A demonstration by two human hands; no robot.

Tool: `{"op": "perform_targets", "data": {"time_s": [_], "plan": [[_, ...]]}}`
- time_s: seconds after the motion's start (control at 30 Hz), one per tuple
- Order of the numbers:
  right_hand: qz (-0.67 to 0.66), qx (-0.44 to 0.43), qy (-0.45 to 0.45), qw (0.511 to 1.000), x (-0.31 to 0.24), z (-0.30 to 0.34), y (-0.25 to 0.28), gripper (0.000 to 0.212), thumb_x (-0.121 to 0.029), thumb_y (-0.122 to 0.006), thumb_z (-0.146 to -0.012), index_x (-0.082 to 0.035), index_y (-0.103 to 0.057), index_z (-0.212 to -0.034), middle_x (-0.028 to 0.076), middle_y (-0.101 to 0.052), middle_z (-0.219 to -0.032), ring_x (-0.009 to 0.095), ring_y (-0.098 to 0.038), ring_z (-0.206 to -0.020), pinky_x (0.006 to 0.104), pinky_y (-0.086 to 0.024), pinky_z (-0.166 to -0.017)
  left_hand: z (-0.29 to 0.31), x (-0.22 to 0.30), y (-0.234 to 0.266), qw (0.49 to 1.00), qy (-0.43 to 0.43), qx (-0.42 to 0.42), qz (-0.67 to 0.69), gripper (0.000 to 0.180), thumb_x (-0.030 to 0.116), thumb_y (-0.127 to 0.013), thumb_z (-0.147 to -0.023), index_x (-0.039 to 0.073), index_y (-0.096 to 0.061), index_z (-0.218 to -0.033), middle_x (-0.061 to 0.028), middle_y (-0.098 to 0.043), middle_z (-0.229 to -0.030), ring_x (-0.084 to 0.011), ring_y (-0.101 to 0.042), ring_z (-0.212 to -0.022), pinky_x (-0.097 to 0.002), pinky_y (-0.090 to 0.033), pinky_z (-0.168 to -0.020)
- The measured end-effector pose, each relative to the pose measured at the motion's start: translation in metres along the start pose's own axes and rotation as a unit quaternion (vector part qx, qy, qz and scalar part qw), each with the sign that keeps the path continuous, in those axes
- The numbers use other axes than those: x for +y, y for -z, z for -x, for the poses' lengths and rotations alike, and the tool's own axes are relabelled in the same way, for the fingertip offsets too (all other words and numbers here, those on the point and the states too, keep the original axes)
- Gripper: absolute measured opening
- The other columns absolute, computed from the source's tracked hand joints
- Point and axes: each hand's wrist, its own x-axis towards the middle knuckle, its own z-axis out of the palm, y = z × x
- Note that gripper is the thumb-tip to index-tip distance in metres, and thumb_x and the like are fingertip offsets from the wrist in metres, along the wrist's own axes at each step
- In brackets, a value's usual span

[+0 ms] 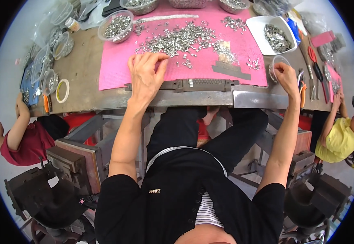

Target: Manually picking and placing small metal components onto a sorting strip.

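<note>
My left hand (146,75) is over the near edge of a pink mat (116,69), beside a loose pile of small silvery metal pieces (181,38). Its thumb and index tips come together; whatever lies between them is too small to make out. My right hand (287,77) is bent down at a small clear round tub (280,61) right of the mat, fingers pressed together and their tips partly hidden. Between the hands, a long dark metal fixture (203,85) with a slotted middle lies along the bench's front edge. My left wrist passes close to its left end.
Tubs of metal pieces (118,26) line the back; a white tray (258,28) stands right. Grey strips (230,72) lie on the mat. Red-handled pliers (313,57) and other tools lie right; a tape roll (62,90) lies left. Co-workers sit at both sides.
</note>
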Motion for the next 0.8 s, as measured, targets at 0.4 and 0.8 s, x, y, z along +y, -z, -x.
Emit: {"op": "perform_targets", "data": {"time_s": [0.4,0.8], "plan": [[-0.062,0.138,0.177,0.972,-0.099,0.051,-0.046,0.011,-0.005,-0.074,-0.087,-0.005,-0.074,-0.098,0.011,-0.067,-0.086,0.028,-0.065,-0.076,0.0402,-0.051,-0.069,-0.017,-0.008,-0.020,0.997,-0.036,-0.002,-0.071,0.008,0.019,-0.078,-0.085,0.016,-0.075,-0.091,0.0003,-0.066,-0.088,-0.0230,-0.059,-0.095,-0.0493,-0.033,-0.103],[-0.119,0.094,0.165,0.974,-0.098,0.052,-0.080,0.014,-0.001,-0.071,-0.087,-0.004,-0.074,-0.101,0.012,-0.062,-0.083,0.029,-0.064,-0.076,0.0392,-0.050,-0.068,-0.019,-0.011,-0.018,0.993,-0.078,-0.012,-0.091,0.010,0.019,-0.079,-0.085,0.015,-0.073,-0.091,0.0008,-0.064,-0.085,-0.0219,-0.059,-0.090,-0.0483,-0.034,-0.101]]}}
